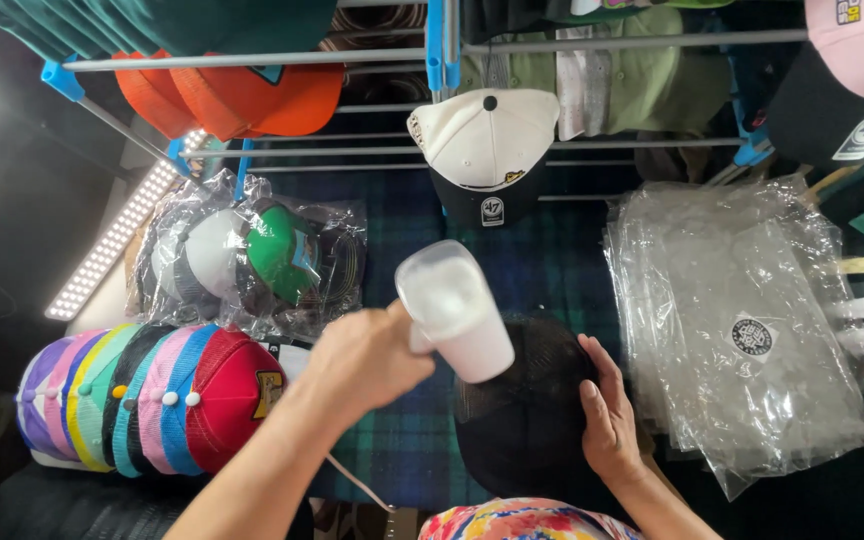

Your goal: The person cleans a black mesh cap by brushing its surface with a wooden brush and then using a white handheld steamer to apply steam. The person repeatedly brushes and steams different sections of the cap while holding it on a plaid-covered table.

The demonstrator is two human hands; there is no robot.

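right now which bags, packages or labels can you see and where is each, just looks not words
Stack of clear plastic bags: right side, flat, crinkled, round dark sticker on top.
Bagged caps: left of centre, clear wrap over white and green caps.
Small patch: on the hanging white and black cap, top centre, white on black.

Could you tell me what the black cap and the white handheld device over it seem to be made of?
Black cap: looks like open mesh fabric, matte, with a fine grid texture showing. White handheld device: probably smooth moulded plastic, slightly glossy; its upper end looks translucent. The left hand grips it.
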